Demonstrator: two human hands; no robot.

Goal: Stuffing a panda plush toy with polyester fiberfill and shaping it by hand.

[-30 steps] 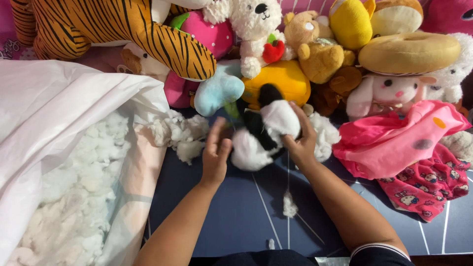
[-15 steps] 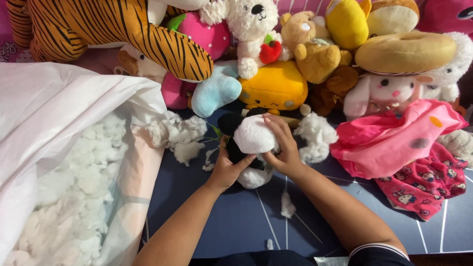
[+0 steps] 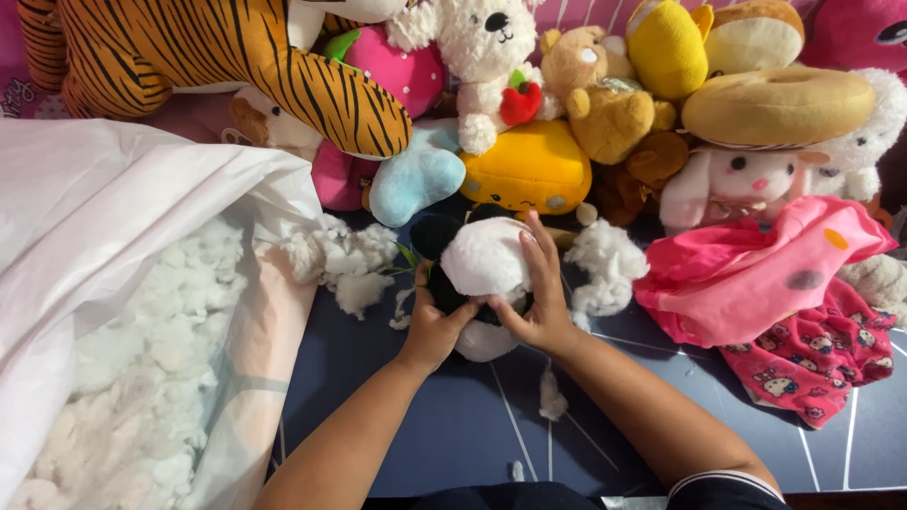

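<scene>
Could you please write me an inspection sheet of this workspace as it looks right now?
Surface: dark blue mat with thin pale lines, flecked with bits of white stuffing.
Job's things: black-and-white soft toy, held over the mat; big white bag of stuffing lying open on the left.
Clutter: loose stuffing clumps, pink cloth, patterned red cloth.
Grippers: left hand grips the toy's lower side; right hand wraps its right side, fingers over the white part.
Cables: nothing seen.
Surroundings: tiger plush, white bear, yellow plush, white bunny piled behind.
</scene>
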